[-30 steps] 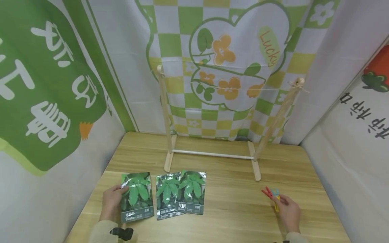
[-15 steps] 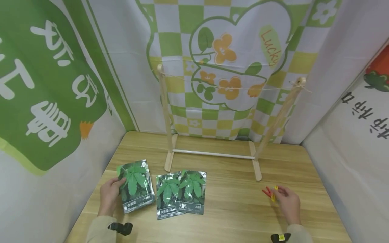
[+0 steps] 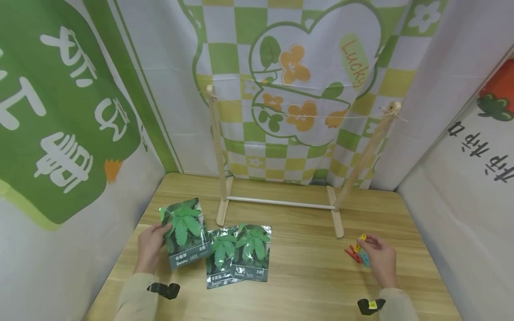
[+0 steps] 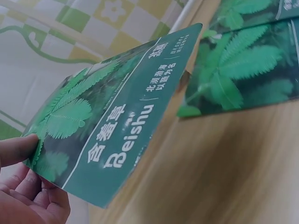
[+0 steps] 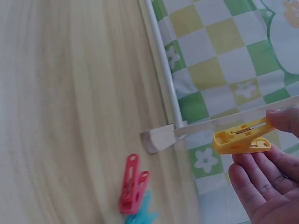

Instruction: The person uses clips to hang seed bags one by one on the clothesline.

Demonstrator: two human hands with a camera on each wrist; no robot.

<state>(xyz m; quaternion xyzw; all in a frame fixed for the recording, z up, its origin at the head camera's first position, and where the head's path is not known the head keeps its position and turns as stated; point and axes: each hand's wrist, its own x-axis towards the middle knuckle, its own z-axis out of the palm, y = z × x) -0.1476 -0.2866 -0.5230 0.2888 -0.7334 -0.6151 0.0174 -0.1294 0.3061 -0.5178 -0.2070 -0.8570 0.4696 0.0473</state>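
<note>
My left hand [image 3: 151, 246] pinches a green seed packet [image 3: 185, 232] by its left edge, thumb on the printed front. In the left wrist view this packet [image 4: 112, 121] is tilted up off the table. Two matching packets [image 3: 252, 254] lie overlapping on the table to its right. On the right side, my right hand [image 3: 379, 258] holds a yellow clothespin [image 5: 243, 135] between thumb and fingers, raised above the table. A red clothespin [image 5: 133, 184] and a blue clothespin [image 5: 141, 212] lie together on the table just below it.
A wooden stand with two posts [image 3: 218, 142] stands at the table's back, a thin string [image 3: 321, 117] tied between the post tops. A white rod [image 3: 281, 203] joins its feet. Printed cloth [image 3: 225, 67] hangs behind, and walls flank the wooden table [image 3: 305, 285].
My left hand has lifted its packet up and slightly right, over the edge of the neighbouring one. My right hand has raised the yellow clothespin away from the red and blue ones.
</note>
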